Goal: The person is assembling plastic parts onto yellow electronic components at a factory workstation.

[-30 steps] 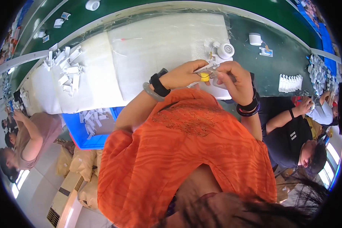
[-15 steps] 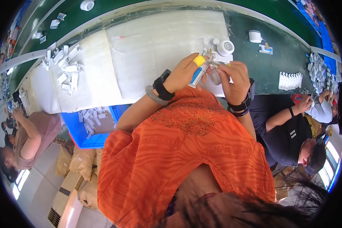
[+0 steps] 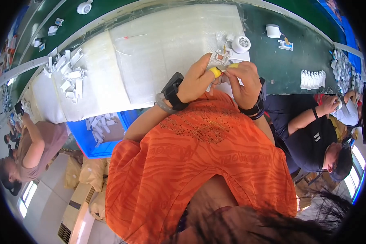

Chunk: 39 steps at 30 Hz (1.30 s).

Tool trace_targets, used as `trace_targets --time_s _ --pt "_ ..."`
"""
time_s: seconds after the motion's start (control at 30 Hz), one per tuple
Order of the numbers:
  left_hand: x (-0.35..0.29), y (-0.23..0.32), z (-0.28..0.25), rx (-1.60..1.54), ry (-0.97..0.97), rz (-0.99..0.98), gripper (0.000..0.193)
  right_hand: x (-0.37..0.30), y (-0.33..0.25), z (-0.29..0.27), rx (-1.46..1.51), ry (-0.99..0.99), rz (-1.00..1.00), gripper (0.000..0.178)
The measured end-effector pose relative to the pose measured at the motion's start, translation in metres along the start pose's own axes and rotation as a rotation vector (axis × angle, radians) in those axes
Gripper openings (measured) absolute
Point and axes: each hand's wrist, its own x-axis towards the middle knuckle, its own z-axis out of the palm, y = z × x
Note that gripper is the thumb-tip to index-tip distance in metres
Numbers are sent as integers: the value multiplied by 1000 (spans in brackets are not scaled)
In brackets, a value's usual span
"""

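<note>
My left hand [image 3: 194, 83], a yellow wrap on its thumb, is closed around a small white plastic housing [image 3: 218, 59] whose notched end points away from me. My right hand [image 3: 245, 80], with yellow on a finger too, pinches close against the left thumb. Whatever lies between its fingertips is too small and covered to make out; thin dark wires show just below. Right behind the hands sits a round white unit with a perforated grille [image 3: 241, 44], apart from the fingers.
White plastic shells [image 3: 72, 74] lie heaped on the pale mat [image 3: 158, 36] at left. A blue bin [image 3: 97, 151] below holds more. On the green belt [image 3: 268, 61] at right are a white round unit [image 3: 273, 31] and a row of white parts [image 3: 312, 79]. Co-workers sit on both sides.
The housing has turned in my left hand, so its blue-and-white side no longer shows and its notched end faces up. My right hand has moved left, closer to the left thumb.
</note>
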Motion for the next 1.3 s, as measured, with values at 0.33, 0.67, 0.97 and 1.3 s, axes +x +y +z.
trace_targets --time_s 0.33,0.67,0.97,1.3 --pt "-5 8 4 171 -31 -12 41 -7 2 2 -33 44 11 26" --pt "-6 -2 4 244 -32 166 39 -9 6 5 24 43 42 26" --pt "-6 -5 9 315 45 133 37 -6 8 3 16 -2 26 26" --pt "-7 -13 3 433 133 153 31 -13 9 19 13 -4 29 22"
